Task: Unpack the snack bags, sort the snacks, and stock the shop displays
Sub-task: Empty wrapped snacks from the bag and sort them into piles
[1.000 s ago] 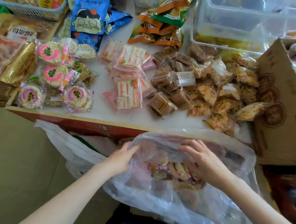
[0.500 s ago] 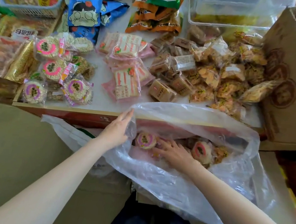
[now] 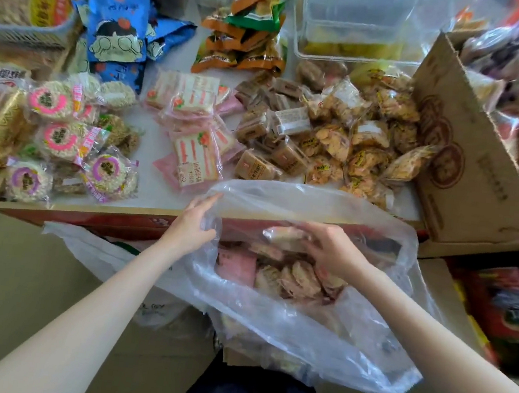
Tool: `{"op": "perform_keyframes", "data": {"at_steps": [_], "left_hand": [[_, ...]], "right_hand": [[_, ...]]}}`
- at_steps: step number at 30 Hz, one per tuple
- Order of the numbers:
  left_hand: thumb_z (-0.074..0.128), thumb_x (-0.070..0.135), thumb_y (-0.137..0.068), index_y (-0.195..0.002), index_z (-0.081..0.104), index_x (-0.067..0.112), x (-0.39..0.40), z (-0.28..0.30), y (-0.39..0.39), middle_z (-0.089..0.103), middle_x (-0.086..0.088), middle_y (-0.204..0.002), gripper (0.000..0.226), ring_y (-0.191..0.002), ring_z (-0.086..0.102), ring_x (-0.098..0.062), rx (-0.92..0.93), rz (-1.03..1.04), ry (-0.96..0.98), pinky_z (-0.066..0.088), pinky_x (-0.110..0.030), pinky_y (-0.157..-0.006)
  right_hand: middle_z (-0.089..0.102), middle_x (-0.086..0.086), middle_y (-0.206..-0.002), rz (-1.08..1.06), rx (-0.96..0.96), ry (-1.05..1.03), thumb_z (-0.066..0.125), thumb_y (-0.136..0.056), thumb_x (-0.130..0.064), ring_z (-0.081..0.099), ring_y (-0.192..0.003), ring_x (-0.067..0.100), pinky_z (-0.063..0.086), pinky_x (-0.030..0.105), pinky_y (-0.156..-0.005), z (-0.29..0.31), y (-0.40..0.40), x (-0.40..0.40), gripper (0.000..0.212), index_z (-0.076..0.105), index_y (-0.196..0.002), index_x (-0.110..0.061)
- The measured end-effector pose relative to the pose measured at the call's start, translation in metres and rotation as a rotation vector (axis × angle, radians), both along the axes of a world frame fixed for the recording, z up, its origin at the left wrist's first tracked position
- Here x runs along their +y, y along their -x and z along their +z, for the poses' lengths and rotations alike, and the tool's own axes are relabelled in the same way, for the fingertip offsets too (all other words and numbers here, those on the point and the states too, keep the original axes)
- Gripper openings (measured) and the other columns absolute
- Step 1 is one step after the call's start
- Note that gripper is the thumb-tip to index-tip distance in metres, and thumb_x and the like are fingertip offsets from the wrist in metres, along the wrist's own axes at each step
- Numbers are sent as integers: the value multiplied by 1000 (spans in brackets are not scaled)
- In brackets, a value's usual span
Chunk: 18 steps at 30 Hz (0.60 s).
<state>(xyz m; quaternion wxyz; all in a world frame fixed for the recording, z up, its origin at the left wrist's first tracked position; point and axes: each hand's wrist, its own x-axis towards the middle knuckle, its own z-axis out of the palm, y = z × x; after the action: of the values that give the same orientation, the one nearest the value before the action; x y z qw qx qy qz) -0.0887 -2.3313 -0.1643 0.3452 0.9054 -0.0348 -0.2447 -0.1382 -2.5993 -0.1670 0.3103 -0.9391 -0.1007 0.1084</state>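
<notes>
A big clear plastic bag [image 3: 318, 327] hangs open below the table's front edge, with wrapped snacks [image 3: 291, 279] inside. My left hand [image 3: 192, 226] holds the bag's left rim, fingers pointing up. My right hand [image 3: 331, 247] is inside the bag's mouth and grips a pale wrapped snack [image 3: 283, 235], lifted above the others. On the white table top [image 3: 143, 197] lie sorted heaps: round rice cakes with pink and purple rings [image 3: 65, 140], pink packets [image 3: 193, 144], brown squares [image 3: 266, 152] and yellow crackers [image 3: 362, 146].
A tilted cardboard box [image 3: 465, 173] stands at the right with bagged goods behind it. Clear plastic bins [image 3: 356, 24] sit at the back, blue packets [image 3: 119, 28] and orange-green packets [image 3: 245, 44] beside them. A white basket [image 3: 22, 33] is far left. Another plastic bag [image 3: 101, 253] lies under my left arm.
My right hand has risen from deep among the snacks to the bag's mouth with a wrapped snack in it. My left hand stays at the rim.
</notes>
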Motion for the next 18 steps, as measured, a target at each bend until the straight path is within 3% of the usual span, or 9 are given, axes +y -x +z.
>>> {"op": "perform_keyframes", "data": {"at_steps": [2, 3, 6, 9, 12, 13, 15, 18], "left_hand": [[55, -1, -87, -146, 27, 31, -1, 3, -3, 28, -2, -146, 73, -97, 57, -27, -37, -10, 19, 39, -14, -63], [56, 0, -88, -146, 27, 29, -1, 3, -3, 30, -1, -143, 71, -90, 56, -22, -47, -16, 19, 37, -14, -61], [59, 4, -88, -146, 27, 24, 2, 1, -2, 35, -4, -143, 69, -115, 46, -16, -37, -4, 5, 32, -17, -81], [60, 6, -87, -146, 28, 22, 6, -3, 1, 41, -6, -140, 70, -125, 42, -19, -15, -4, -3, 29, -16, -87], [60, 5, -86, -145, 31, 22, 10, -3, 3, 42, -6, -139, 68, -128, 41, -18, -18, -8, 20, 27, -12, -88], [60, 5, -86, -143, 34, 25, 12, -3, 3, 44, -4, -137, 65, -125, 43, -17, -22, -9, 39, 28, -10, -86], [61, 10, -88, -134, 45, 33, 14, 1, 6, 44, 1, -130, 54, -115, 44, -10, -18, -13, 93, 32, -10, -83], [60, 7, -88, -107, 64, 34, 19, 8, 12, 46, 7, -125, 33, -111, 44, -5, -12, 125, 237, 37, -13, -84]], "right_hand": [[65, 4, -90, -183, -62, -112, 61, -90, -10, 62, -77, 20, 39, 19, -66, 30, -23, -8, 29, 61, -119, -8], [63, 0, -85, -258, -106, -155, 60, -91, -13, 60, -70, 15, 40, 15, -61, 41, -34, -11, 27, 61, -118, -9], [60, -5, -82, -427, -210, -216, 60, -91, -15, 55, -58, -3, 40, 4, -53, 58, -62, -17, 27, 61, -118, -9], [62, 5, -92, -538, -210, -269, 60, -91, -14, 57, -57, -4, 41, 4, -51, 59, -76, -18, 29, 60, -120, -8], [64, 7, -98, -546, -177, -270, 61, -90, -16, 59, -73, 15, 51, 27, -67, 57, -82, -12, 31, 59, -120, -8], [62, 4, -98, -533, -177, -266, 61, -90, -17, 57, -76, 16, 49, 28, -69, 58, -83, -8, 31, 58, -120, -8], [60, 2, -96, -483, -195, -249, 62, -90, -17, 55, -74, 13, 43, 18, -64, 61, -87, 4, 29, 58, -117, -7], [60, 2, -92, -333, -198, -235, 61, -89, -15, 58, -77, 17, 41, 16, -61, 68, -96, 35, 23, 59, -110, -6]]}}
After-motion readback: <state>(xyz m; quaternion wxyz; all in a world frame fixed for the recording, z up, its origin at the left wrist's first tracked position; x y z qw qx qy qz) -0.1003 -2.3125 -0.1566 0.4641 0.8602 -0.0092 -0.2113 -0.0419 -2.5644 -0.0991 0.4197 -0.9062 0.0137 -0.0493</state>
